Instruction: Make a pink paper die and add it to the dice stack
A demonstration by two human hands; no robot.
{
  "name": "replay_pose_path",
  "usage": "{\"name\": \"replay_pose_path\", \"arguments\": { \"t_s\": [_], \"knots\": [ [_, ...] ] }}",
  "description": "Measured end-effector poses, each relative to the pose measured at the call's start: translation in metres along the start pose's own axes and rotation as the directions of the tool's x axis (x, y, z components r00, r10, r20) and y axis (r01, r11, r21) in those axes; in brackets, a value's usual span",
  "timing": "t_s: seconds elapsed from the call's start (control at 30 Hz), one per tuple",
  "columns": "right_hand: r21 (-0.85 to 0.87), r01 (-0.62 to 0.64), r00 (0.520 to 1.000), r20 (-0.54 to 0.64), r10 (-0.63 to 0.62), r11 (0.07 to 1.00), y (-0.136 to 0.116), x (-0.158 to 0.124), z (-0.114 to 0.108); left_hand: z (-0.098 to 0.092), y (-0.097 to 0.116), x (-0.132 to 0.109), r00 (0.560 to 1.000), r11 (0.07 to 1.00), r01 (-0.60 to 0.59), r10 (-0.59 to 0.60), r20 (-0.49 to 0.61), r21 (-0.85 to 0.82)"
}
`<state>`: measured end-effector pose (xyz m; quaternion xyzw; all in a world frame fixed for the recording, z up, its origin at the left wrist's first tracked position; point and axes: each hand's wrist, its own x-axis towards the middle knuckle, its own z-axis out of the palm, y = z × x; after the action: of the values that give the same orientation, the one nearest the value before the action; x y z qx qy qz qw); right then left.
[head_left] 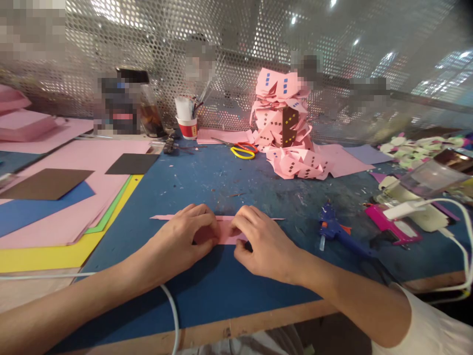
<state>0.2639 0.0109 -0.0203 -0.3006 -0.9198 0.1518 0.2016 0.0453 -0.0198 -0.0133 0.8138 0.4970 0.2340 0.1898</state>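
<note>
A strip of pink paper [226,237] lies on the blue tabletop in front of me, its thin pointed ends sticking out past both hands. My left hand [190,231] curls over its left part, thumb and fingers closed on the near edge. On the right part, my right hand [260,241] bends its fingers down onto the same paper, the thumb tucked underneath. The fingers of the two hands are a short gap apart, with pink paper showing between them. Part of the paper is hidden under the hands.
Colored sheets [66,251] are stacked at left. A blue glue gun [334,231] and a pink device with a white cable [395,227] are at right. Scissors [243,152], a paper cup [187,127] and crumpled pink paper pieces [283,123] stand toward the perforated metal screen [236,59].
</note>
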Motion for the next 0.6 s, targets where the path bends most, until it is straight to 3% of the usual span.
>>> {"name": "replay_pose_path", "arguments": {
  "t_s": [0.4, 0.6],
  "knots": [
    [0.008, -0.008, 0.998, 0.067, 0.007, 1.000, 0.000, 0.001, -0.007, -0.007, 0.000, 0.001, 0.997, 0.999, 0.034, -0.031, 0.071, -0.043],
    [0.047, 0.006, 0.998, 0.067, -0.010, 0.999, 0.003, 0.000, -0.010, -0.008, -0.002, 0.001, 0.996, 1.000, -0.003, 0.005, 0.085, -0.023]
  ]
}}
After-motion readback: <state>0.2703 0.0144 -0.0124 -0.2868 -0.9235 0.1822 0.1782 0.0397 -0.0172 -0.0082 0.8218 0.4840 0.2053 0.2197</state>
